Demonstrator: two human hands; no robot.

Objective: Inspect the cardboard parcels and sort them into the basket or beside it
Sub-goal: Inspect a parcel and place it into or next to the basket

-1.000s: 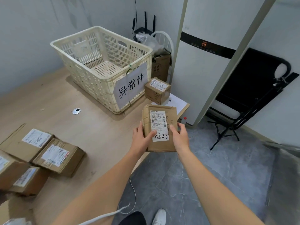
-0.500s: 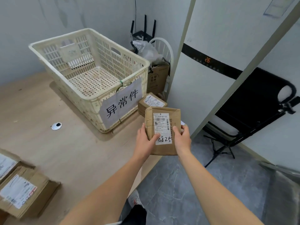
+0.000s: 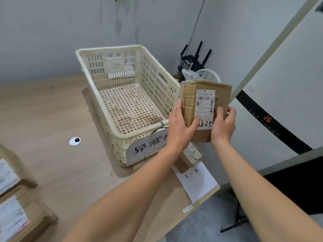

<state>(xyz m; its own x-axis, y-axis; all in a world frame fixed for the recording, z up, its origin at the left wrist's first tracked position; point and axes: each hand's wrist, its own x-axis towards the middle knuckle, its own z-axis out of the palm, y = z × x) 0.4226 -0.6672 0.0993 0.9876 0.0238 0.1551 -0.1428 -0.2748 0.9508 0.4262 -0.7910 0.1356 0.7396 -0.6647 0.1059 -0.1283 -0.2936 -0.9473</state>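
Cardboard parcel point(image 3: 206, 102): flat, brown, creased. Its white shipping label point(image 3: 205, 105) faces the person, and the handwritten digits along the label's lower edge are partly covered by a thumb. Location: held upright in the air just beside the right wall of the cream plastic basket point(image 3: 152, 91), above a smaller parcel point(image 3: 191, 158) that sits on a white paper sheet point(image 3: 199, 186) marked "1 - 5". Left hand point(image 3: 180, 126): grasps the parcel's left edge, thumb across the front. Right hand point(image 3: 222, 126): grasps the right edge likewise. Basket: no parcels visible inside. Further parcels point(image 3: 15, 219) lie at the left end of the table point(image 3: 52, 119), apparently unsorted. Risks, as judged: the covered digits could be misread and the parcel sorted wrongly. Let go this close to the basket's wall, it could strike the rim and fall on the wrong side. Set down carelessly, it could knock the smaller parcel off the nearby table edge.
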